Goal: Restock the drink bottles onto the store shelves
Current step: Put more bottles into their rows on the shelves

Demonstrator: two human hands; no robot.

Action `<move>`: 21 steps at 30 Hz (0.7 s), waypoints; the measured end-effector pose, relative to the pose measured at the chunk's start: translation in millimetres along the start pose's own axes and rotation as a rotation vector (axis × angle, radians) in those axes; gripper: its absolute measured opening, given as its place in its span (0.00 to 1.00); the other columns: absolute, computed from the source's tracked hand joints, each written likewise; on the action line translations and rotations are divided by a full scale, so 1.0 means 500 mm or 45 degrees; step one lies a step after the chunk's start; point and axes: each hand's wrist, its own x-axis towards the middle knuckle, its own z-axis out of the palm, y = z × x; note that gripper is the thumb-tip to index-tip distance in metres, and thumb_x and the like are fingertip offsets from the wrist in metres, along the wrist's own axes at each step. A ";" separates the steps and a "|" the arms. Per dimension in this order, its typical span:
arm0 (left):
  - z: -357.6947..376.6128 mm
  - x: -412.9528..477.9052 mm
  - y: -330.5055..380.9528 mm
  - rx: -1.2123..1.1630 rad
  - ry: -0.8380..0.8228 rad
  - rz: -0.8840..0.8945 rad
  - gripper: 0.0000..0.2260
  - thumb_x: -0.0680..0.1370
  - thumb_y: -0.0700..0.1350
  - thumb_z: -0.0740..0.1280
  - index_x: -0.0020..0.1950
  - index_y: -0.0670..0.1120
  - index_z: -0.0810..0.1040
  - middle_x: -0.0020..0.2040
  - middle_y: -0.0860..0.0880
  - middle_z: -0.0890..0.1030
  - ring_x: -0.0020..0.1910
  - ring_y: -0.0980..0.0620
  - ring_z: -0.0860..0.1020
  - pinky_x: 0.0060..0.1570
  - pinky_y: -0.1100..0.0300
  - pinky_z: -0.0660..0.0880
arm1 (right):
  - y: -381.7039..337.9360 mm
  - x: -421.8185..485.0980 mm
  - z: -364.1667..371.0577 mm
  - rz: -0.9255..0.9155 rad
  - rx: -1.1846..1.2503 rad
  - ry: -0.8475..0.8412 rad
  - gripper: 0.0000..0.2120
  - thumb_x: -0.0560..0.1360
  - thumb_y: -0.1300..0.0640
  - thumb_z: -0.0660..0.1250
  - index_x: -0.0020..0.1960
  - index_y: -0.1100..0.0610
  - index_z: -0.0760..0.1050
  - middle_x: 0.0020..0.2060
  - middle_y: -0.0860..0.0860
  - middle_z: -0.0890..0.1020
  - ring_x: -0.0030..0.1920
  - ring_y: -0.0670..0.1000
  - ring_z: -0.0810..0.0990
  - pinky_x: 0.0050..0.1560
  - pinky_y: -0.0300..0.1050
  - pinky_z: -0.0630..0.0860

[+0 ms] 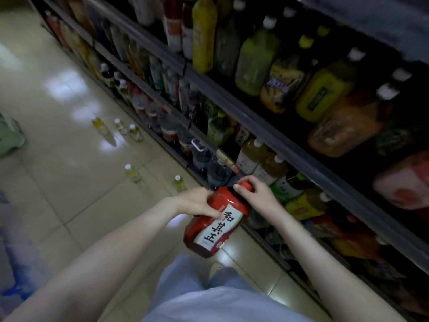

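— Where's the bottle?

— In front of the person, off the shelf, held over the floor [58,159] beside the bottom tier. It's a big red bottle [216,223] with a white label [213,231] printed in black characters, and it's tilted with the top pointing toward the shelves [267,133].

— Both hands on it?

— Yes. The left hand [197,202] grips the shoulder, fingers curled round the far side and the thumb lying at the label's top edge. The right hand [256,194] sits at the neck, its fingers [241,188] closed round the orange-red cap [246,185].

— And the shelves?

— They're packed and dim. Large yellow and green bottles [255,59] fill the upper tier. Lower down, just beyond the cap, stand two brownish tea bottles with white caps [253,154].

— Anything on the floor?

— Five small yellow-green bottles [133,173] stand upright on the tiles, well apart from one another. Two are near the left hand and three are further along the aisle. Something pale green [10,135] sits at the left edge, too blurred to name.
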 end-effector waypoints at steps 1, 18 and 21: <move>-0.010 -0.006 0.010 -0.001 -0.008 0.006 0.18 0.66 0.59 0.75 0.51 0.54 0.78 0.47 0.57 0.83 0.46 0.58 0.82 0.51 0.60 0.79 | -0.012 -0.008 -0.001 0.033 -0.010 0.022 0.10 0.76 0.45 0.67 0.51 0.51 0.75 0.45 0.47 0.80 0.42 0.42 0.78 0.37 0.31 0.73; -0.279 -0.029 -0.094 0.533 0.334 0.435 0.36 0.67 0.57 0.74 0.73 0.57 0.64 0.60 0.52 0.79 0.58 0.49 0.77 0.53 0.60 0.73 | -0.234 -0.001 0.192 0.074 0.396 0.604 0.09 0.75 0.58 0.68 0.43 0.56 0.67 0.39 0.55 0.79 0.29 0.55 0.82 0.28 0.51 0.80; -0.271 0.014 -0.105 0.180 0.429 0.216 0.33 0.70 0.47 0.73 0.73 0.52 0.66 0.60 0.46 0.80 0.59 0.45 0.78 0.54 0.61 0.73 | -0.243 0.031 0.221 0.082 0.396 0.739 0.10 0.75 0.57 0.68 0.42 0.51 0.66 0.40 0.53 0.81 0.31 0.52 0.84 0.34 0.53 0.82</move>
